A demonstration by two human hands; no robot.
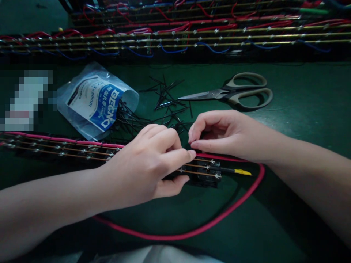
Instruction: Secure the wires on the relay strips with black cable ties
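My left hand (pixel 148 160) is closed over a long black strip (pixel 208 171) with thin copper-coloured rods and solder joints along it. Its thumb is at the near side, and the index finger reaches the far edge. A red cable (pixel 68 140) runs along that far edge and loops round in front. Just beyond the strip, my right hand (pixel 219 133) pinches thumb and fingertips together by the red cable; what they hold is too small to make out. Black cable ties (pixel 167 98) lie scattered behind both hands. From the strip's right end sticks a dark lead with a yellow tip (pixel 242 172).
A clear plastic bag (pixel 93 98) with a blue and white label spills cable ties at the left. Scissors (pixel 233 91) lie behind my right hand, blades pointing left. Longer wired assemblies (pixel 175 40) with brass rods line the back of the green table (pixel 307 98).
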